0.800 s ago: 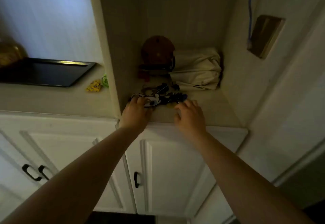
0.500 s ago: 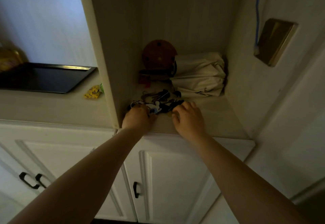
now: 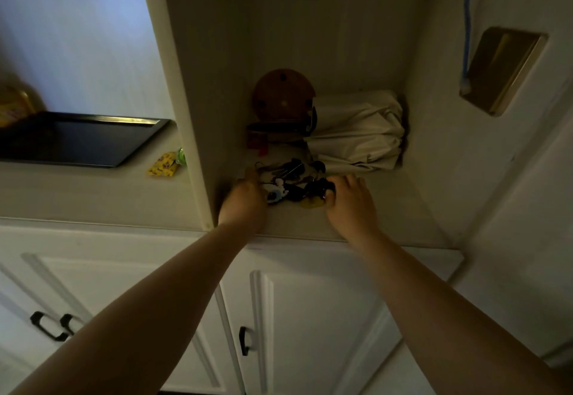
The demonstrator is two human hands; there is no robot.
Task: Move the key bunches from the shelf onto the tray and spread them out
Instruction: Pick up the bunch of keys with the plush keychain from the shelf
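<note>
A dark tangle of key bunches (image 3: 291,182) with a white charm lies on the cream shelf (image 3: 390,208) inside a dim niche. My left hand (image 3: 245,201) is at the pile's left edge, fingers curled onto it. My right hand (image 3: 348,201) is at the pile's right edge, its fingers closed around dark keys. How firm either grip is, the dim light hides. The black tray (image 3: 77,139) sits on the counter to the left, beyond the niche's side wall.
A brown round object (image 3: 283,97) and a folded beige cloth bundle (image 3: 356,134) fill the back of the niche. A yellow packet (image 3: 164,163) lies on the counter beside the tray. White cabinet doors with black handles (image 3: 243,340) are below.
Both hands have reached a little deeper into the niche and closed in on the two sides of the key pile. The camera view has shifted slightly.
</note>
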